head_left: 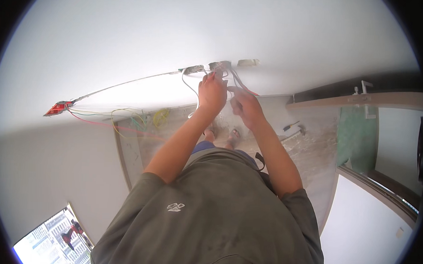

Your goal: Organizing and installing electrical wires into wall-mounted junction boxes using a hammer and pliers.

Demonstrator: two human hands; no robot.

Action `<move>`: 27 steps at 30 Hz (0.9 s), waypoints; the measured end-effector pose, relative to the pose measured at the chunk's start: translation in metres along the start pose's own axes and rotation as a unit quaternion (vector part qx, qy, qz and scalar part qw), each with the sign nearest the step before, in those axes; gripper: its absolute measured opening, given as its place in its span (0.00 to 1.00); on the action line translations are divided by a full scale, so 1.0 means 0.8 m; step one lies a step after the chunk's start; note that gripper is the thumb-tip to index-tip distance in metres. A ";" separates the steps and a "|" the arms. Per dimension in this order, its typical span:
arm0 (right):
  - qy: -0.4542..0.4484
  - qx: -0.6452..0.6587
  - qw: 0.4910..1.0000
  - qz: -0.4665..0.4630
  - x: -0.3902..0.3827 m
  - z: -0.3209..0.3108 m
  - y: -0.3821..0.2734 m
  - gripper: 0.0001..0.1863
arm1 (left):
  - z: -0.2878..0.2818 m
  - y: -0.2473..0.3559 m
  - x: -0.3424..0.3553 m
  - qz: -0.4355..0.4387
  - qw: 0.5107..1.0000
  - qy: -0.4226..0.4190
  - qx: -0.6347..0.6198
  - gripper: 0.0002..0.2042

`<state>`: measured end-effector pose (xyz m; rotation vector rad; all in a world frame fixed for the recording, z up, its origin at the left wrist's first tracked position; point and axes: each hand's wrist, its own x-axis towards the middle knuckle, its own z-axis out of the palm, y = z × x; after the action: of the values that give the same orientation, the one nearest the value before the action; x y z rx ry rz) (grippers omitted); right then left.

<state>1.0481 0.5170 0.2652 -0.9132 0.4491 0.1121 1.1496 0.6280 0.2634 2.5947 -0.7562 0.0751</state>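
1. A smooth white wall (282, 31) fills the upper part of the head view; its line of cut openings lies in front of the person.
2. A narrow groove (128, 84) runs along the wall from a red box (59, 108) at the left toward these openings.
3. Thin yellow wires (160, 117) and a red wire (112, 126) trail at the left, the red one coming from the box.
4. Below is a blotchy, dusty-looking floor (309, 153), where a hammer (302, 130) lies to the right of the person's feet.
5. At the right side stand a wooden frame (387, 98) and a green panel (352, 138); at lower left, a red-and-black power tool (70, 234) shows against a bright printed surface.
6. The working wires (240, 82) hang from the middle opening (219, 65), around both hands.
7. The left hand (213, 91) is raised to that opening, its fingers bent and bunched close together among the wires; whether they pinch one cannot be told.
8. The right hand (245, 107) is just beside and lower, most fingers curled, one digit extended toward the left hand near the wires; its grip cannot be made out.
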 end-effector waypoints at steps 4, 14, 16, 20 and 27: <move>0.006 -0.048 0.999 -0.008 -0.004 -0.005 -0.003 0.16 | -0.003 0.013 0.010 -0.094 0.989 -0.031 -0.114 0.18; 0.001 -0.032 0.999 0.002 -0.005 -0.017 -0.001 0.16 | 0.017 0.007 0.021 -0.133 0.985 -0.065 -0.084 0.19; -0.014 -0.035 0.999 -0.011 -0.006 -0.019 0.001 0.16 | 0.027 -0.005 0.017 -0.084 0.993 -0.052 -0.060 0.18; -0.017 -0.046 0.998 -0.025 -0.008 -0.021 0.006 0.16 | 0.040 -0.030 0.008 0.018 0.998 -0.001 -0.058 0.16; 0.003 -0.034 0.999 -0.022 -0.011 -0.021 0.015 0.15 | 0.031 -0.029 0.006 -0.077 0.946 -0.014 -0.314 0.13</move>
<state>1.0313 0.5119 0.2509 -0.9893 0.4324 0.0842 1.1643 0.6324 0.2328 2.0315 -0.4792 -0.2175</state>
